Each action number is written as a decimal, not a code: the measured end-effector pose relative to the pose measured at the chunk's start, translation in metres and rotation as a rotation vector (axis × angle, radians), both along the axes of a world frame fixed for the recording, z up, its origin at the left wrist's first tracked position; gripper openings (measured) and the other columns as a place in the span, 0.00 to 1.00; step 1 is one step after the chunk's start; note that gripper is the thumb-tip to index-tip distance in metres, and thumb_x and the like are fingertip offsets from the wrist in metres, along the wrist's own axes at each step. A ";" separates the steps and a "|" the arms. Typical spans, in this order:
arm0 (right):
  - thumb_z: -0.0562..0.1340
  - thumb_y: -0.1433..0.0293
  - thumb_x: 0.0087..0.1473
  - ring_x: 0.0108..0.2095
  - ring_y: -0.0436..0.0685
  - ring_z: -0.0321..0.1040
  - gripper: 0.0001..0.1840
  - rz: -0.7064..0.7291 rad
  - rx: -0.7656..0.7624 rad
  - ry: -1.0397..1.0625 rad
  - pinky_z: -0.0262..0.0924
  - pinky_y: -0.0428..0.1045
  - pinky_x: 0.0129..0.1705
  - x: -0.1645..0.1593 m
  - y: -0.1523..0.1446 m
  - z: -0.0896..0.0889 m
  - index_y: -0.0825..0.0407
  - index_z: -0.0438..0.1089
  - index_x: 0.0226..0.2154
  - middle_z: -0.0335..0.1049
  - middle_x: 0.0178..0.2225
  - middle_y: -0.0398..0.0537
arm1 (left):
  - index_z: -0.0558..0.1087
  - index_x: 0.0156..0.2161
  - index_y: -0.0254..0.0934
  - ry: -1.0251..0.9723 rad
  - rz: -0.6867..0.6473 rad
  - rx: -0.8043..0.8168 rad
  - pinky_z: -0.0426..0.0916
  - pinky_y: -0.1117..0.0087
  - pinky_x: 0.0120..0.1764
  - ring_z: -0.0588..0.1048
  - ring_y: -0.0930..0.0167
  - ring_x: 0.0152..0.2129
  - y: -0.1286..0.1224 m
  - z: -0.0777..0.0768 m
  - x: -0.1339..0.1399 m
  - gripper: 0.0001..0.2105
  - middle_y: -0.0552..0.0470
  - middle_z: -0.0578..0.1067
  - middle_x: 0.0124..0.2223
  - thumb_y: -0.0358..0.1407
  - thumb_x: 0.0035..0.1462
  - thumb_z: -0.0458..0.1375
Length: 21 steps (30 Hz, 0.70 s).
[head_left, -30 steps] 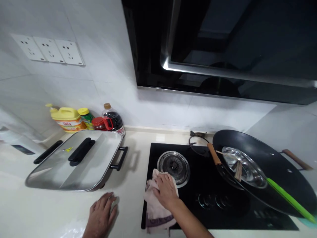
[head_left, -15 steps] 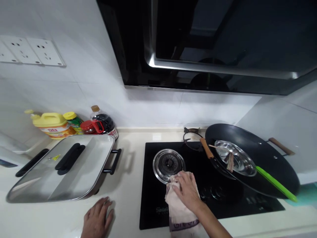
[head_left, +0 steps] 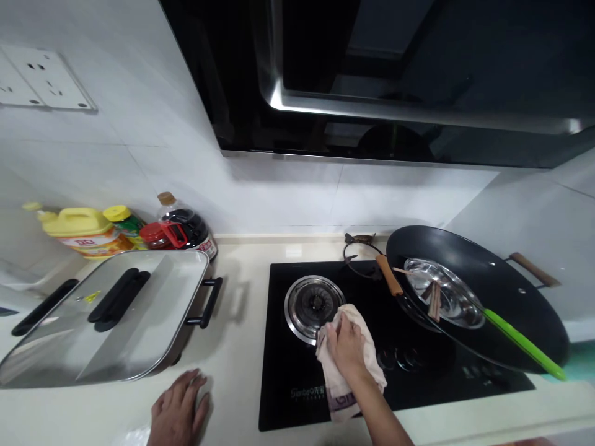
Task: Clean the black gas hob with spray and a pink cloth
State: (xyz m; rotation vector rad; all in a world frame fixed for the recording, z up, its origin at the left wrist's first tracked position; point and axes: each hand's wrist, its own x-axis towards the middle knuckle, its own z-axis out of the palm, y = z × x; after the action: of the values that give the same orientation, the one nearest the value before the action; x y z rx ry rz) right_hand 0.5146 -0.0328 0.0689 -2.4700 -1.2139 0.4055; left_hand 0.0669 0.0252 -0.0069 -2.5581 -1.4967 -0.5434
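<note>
My right hand (head_left: 344,342) presses a pale pink cloth (head_left: 351,381) onto the black glass stove top (head_left: 283,353), just right of and below the round steel burner (head_left: 310,306). The cloth trails toward the stove's front edge. My left hand (head_left: 177,411) lies flat, fingers apart, on the cream counter (head_left: 232,347) left of the stove, holding nothing.
A large black wok (head_left: 483,303) holding a steel lid and a green-handled utensil (head_left: 523,344) covers the stove's right side. A steel-lidded electric pan (head_left: 100,310) with black handles sits at left, bottles (head_left: 179,226) behind it. A dark range hood (head_left: 395,68) hangs overhead.
My right hand has slid the cloth rightward along the stove's front, from the left side of the burner to its lower right. My left hand has stayed flat on the counter.
</note>
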 end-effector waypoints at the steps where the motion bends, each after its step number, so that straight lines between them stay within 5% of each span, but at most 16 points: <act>1: 0.46 0.51 0.69 0.65 0.75 0.60 0.39 -0.010 -0.021 0.008 0.53 0.67 0.65 0.007 0.010 0.004 0.61 0.57 0.70 0.66 0.65 0.67 | 0.78 0.50 0.43 0.001 0.002 0.000 0.65 0.56 0.53 0.75 0.59 0.55 0.000 0.000 0.000 0.18 0.45 0.80 0.56 0.47 0.67 0.51; 11: 0.43 0.55 0.72 0.65 0.69 0.62 0.33 0.142 -0.110 -0.054 0.49 0.63 0.65 0.046 0.122 0.034 0.56 0.61 0.68 0.70 0.62 0.63 | 0.77 0.53 0.42 0.015 -0.027 0.039 0.65 0.58 0.53 0.73 0.58 0.55 -0.006 0.008 0.005 0.17 0.44 0.79 0.56 0.45 0.67 0.53; 16: 0.43 0.59 0.73 0.62 0.66 0.66 0.29 0.384 -0.075 -0.099 0.45 0.65 0.67 0.027 0.163 0.038 0.53 0.66 0.63 0.75 0.57 0.61 | 0.77 0.52 0.43 -0.001 -0.043 0.056 0.64 0.58 0.54 0.74 0.59 0.55 -0.008 0.013 0.007 0.15 0.45 0.79 0.55 0.44 0.67 0.54; 21: 0.46 0.63 0.73 0.59 0.65 0.67 0.24 0.680 0.023 -0.152 0.35 0.72 0.70 -0.013 0.158 0.030 0.47 0.68 0.61 0.78 0.52 0.55 | 0.76 0.53 0.43 -0.011 -0.043 0.072 0.64 0.58 0.54 0.74 0.60 0.56 -0.009 0.014 0.008 0.14 0.45 0.79 0.56 0.43 0.67 0.55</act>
State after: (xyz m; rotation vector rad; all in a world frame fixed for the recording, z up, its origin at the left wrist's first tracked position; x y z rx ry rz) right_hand 0.5012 0.1253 0.0984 -2.0317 -2.0989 0.3681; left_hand 0.0747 0.0162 0.0068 -2.5419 -1.4012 -0.6062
